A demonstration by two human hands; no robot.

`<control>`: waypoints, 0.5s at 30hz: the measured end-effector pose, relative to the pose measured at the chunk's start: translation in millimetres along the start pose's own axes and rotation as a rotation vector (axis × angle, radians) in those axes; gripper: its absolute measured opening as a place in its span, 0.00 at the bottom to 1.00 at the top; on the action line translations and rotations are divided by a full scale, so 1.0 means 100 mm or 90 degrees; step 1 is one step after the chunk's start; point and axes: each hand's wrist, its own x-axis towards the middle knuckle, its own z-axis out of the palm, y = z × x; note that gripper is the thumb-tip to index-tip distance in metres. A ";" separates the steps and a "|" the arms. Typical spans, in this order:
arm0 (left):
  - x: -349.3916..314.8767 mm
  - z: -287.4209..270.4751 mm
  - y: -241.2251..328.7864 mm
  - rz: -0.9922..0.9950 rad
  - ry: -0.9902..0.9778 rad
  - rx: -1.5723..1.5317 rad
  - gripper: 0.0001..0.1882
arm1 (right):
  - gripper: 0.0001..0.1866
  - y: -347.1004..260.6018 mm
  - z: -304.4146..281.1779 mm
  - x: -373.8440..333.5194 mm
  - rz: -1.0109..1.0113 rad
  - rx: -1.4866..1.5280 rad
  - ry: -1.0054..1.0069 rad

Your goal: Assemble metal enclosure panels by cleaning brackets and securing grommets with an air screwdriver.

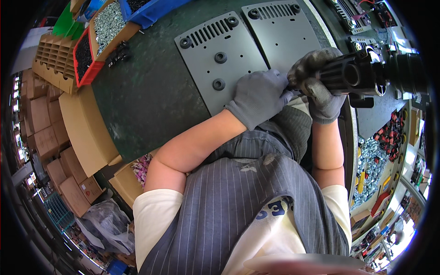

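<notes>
Two grey metal plates with slots lie side by side on the dark green bench. The nearer-left plate [201,64] carries several round black feet [220,57]; the other plate [286,34] shows two at its far edge. My right hand [321,82], in a dark worn glove, is wrapped round the front of a black power screwdriver [350,73], whose nose points left. My left hand [261,95], in a grey glove, rests over the near part of the plates. Its fingers are closed close to the driver's nose; what they pinch is hidden.
Far left stand a red bin [84,59] of black screws, a carton of silvery hardware [108,27] and a blue bin [153,10]. Small black parts [119,54] lie beside them. A cardboard divider [56,62] is at the left edge; loose hardware [372,158] lies at right.
</notes>
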 end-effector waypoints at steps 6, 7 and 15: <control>0.08 -0.06 -0.03 0.002 -0.047 0.016 0.20 | 0.30 -0.05 -0.06 0.18 0.068 -0.062 -0.047; 0.10 -0.10 -0.06 0.009 -0.043 0.019 0.20 | 0.30 -0.09 -0.01 0.20 0.102 -0.069 -0.027; 0.07 -0.53 -0.70 -0.247 0.032 -1.206 0.13 | 0.26 -0.37 0.18 0.24 -0.126 0.069 -0.018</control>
